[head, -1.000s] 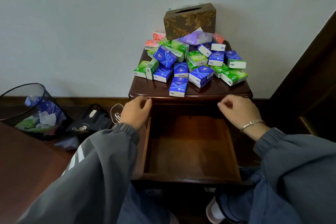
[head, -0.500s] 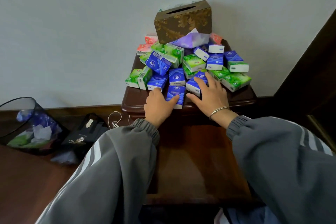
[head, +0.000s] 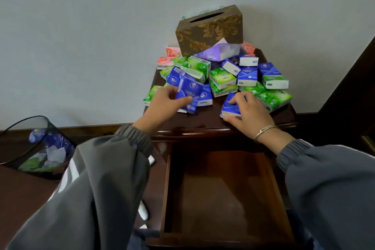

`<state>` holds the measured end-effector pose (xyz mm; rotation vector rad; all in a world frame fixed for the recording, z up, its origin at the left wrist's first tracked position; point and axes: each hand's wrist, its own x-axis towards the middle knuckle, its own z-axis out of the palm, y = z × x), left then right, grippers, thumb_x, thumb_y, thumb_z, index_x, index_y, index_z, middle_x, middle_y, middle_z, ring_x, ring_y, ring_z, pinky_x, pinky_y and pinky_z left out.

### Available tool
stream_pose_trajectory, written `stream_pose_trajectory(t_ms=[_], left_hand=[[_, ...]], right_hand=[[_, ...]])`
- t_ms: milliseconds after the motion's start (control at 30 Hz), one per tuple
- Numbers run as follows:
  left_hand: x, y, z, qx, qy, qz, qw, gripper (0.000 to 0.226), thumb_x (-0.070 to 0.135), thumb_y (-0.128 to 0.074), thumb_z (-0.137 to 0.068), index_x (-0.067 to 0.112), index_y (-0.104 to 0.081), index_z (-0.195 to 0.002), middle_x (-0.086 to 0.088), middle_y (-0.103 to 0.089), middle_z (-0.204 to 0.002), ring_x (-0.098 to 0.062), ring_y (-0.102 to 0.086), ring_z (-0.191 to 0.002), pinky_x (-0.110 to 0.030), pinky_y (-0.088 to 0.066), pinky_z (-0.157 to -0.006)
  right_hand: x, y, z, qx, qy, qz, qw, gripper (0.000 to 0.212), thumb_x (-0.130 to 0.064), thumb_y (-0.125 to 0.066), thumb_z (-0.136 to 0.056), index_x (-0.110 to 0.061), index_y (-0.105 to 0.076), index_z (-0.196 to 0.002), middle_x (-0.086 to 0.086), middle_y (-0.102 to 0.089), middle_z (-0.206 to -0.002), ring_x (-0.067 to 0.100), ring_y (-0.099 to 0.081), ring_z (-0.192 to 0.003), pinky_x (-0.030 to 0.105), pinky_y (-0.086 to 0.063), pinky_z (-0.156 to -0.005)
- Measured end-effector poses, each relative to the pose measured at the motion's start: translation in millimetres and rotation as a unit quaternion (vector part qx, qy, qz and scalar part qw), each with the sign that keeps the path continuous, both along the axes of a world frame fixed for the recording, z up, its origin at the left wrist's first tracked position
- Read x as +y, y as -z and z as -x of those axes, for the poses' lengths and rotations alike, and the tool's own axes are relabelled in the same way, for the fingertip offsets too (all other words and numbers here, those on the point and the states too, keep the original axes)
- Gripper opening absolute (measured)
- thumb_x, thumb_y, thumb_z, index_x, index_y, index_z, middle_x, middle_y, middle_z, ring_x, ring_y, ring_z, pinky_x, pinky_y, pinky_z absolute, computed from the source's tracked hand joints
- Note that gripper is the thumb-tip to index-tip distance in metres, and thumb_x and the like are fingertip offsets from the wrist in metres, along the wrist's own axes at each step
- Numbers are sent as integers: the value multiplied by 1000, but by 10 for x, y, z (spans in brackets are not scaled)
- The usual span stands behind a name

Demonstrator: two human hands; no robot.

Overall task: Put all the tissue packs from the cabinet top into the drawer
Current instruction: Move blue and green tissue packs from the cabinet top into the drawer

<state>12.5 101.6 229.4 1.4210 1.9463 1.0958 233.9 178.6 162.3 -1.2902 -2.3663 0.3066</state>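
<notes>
Drawer (head: 223, 193): pulled open just below and nearer than both hands, its wooden bottom bare; no pack lies in it yet.
Sleeves: grey, one on each forearm, reaching forward over the drawer's two sides.
Bracelet (head: 263, 131): thin metal band on the right wrist, just behind the right hand.
Right hand (head: 248, 113): fingers curled over a blue tissue pack (head: 230, 108), thumb under its near edge; it grips the pack, which sits low at the worktop's front, though whether it touches the wood is unclear.
Left hand (head: 162, 103): closed on a second blue pack (head: 189, 95), pinched between thumb and fingers and held tilted, lifted clear of the wood; the pack is motion-blurred.
Worktop (head: 203, 119): dark wood cabinet top; bare wood shows between the two hands.
Pile of tissue packs (head: 223, 79): blue, green and a few pink ones, heaped just beyond both hands' fingertips, several touching and overlapping; green packs lie just right of the right hand.
Purple wrapper (head: 219, 53): crumpled at the far side of the pile, beyond both hands.
Tissue box (head: 209, 32): brown with gold leaf pattern, slot on top, farthest from the hands, resting on the back of the heap by the wall.
Wastebasket (head: 36, 148): dark mesh, well to the left of the left hand, holding crumpled wrappers.
</notes>
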Motion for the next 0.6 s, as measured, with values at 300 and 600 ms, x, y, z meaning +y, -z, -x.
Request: stream_pose_trajectory(t_ms=[300,600], left_hand=[[470,-285,476,49,13,61,997,26,20,-75,-80,8,-60,-98,-2,-60,-109,-7,-61,-87,-13,-52,-60],[580,-174,461,85,67,107,988,38,27,-75,-80,14,-58,-111,-3,-58,-123,-20,-59,-111,-39,-56,-83]], right_hand=[[-17,93,-22,103,-1,14,995,49,-28,-79,-70,-8,-54,-107,9,-49,-114,26,-46,-110,29,-32,-93],[-14,126,-51,160,-16,20,987,50,-25,-81,-67,-11,-53,-106,4,-47,-111,18,-44,-108,23,-29,-94]])
